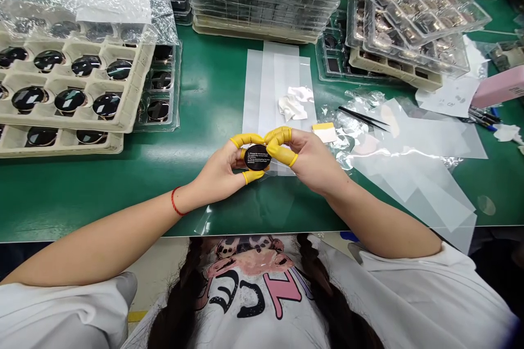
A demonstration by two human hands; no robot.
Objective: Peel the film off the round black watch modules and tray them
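Gripping one black disc point(257, 157) (two hands point(216, 170) point(313, 162))

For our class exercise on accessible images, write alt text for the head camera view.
A left hand and right hand in yellow finger cots hold a round black disc with white print over a green workbench. Pulp trays of glossy black discs sit to the left; tweezers lie on clear plastic sheets to the right.

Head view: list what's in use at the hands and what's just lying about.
In use: black round disc with white print, held by the left hand and right hand, fingers in yellow cots.

Lying about: pulp tray of black discs, tweezers, crumpled white wipe, clear plastic sheets, pens, pink box.
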